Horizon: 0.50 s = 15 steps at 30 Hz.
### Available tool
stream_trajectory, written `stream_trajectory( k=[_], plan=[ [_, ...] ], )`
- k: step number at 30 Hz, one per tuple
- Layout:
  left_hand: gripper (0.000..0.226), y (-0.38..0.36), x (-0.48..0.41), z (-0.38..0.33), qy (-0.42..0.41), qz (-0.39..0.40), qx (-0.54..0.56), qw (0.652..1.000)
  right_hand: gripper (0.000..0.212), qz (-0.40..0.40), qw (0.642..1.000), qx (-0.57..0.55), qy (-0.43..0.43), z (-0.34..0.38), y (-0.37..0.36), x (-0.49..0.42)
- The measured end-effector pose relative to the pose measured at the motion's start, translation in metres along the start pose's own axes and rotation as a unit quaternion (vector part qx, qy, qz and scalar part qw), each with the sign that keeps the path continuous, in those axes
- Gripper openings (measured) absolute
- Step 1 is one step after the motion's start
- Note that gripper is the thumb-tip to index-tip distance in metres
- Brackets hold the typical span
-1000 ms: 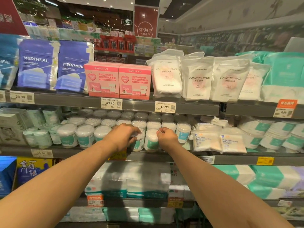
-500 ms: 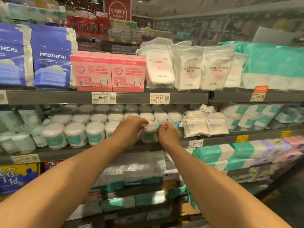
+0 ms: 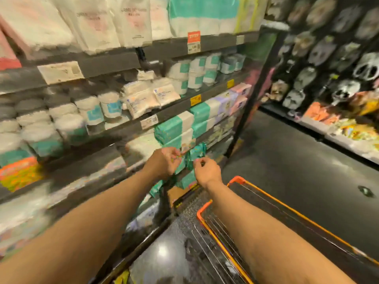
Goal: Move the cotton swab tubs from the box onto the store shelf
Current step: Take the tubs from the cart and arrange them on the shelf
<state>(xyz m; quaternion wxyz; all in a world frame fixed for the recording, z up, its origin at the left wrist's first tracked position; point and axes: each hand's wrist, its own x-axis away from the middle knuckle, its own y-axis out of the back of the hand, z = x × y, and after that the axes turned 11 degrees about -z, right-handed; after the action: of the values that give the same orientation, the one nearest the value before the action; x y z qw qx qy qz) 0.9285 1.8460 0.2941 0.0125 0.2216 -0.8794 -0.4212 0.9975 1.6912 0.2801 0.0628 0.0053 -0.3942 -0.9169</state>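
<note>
The view is motion-blurred. Round cotton swab tubs (image 3: 90,111) with white tops and teal labels stand in rows on the middle shelf (image 3: 170,111) at the left. My left hand (image 3: 164,163) and my right hand (image 3: 207,173) hang in the air below that shelf, in front of teal packs. They are apart from the tubs. Both have loosely curled fingers, and I see nothing in either. No box shows clearly; a brown cardboard patch (image 3: 175,192) lies below my hands.
An orange-rimmed wire cart (image 3: 217,234) stands at the lower right, under my right forearm. Teal and white packs (image 3: 174,128) fill the lower shelves. Cosmetic pad bags (image 3: 98,21) stand on the top shelf. A dark aisle floor (image 3: 287,160) runs to a rack of masks (image 3: 328,58) on the right.
Both hands have let go of the tubs on the shelf and dropped down and right. My view has swung right and down, bringing the cart and aisle into sight.
</note>
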Motion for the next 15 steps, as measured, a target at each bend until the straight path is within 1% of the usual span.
stream_trajectory(
  k=[2, 4, 6, 8, 9, 12, 15],
  plan=[
    [0.053, -0.043, 0.006, -0.032, -0.009, 0.04, 0.024, 0.999, 0.031, -0.007, 0.999, -0.003, -0.038, -0.046, 0.027, 0.003],
    [0.054, -0.098, 0.016, -0.072, -0.016, 0.106, 0.014, 0.994, 0.031, -0.021, 0.996, -0.003, -0.089, -0.103, 0.063, 0.01],
    [0.043, -0.142, 0.027, -0.098, -0.034, 0.155, -0.006, 0.987, 0.032, -0.024, 0.99, -0.006, -0.141, -0.153, 0.088, 0.021],
    [0.023, -0.193, 0.048, -0.13, -0.054, 0.195, -0.007, 0.979, 0.032, -0.024, 0.981, -0.01, -0.19, -0.215, 0.118, 0.035],
    [0.02, -0.213, 0.056, -0.142, -0.067, 0.211, -0.007, 0.975, 0.032, -0.025, 0.978, -0.005, -0.209, -0.24, 0.129, 0.041],
    [0.019, -0.281, 0.082, -0.166, -0.091, 0.266, -0.026, 0.959, 0.034, -0.048, 0.963, -0.002, -0.265, -0.32, 0.157, 0.06],
    [0.022, -0.333, 0.107, -0.185, -0.106, 0.327, -0.039, 0.938, 0.036, -0.054, 0.947, 0.003, -0.317, -0.383, 0.17, 0.081]
  ],
)
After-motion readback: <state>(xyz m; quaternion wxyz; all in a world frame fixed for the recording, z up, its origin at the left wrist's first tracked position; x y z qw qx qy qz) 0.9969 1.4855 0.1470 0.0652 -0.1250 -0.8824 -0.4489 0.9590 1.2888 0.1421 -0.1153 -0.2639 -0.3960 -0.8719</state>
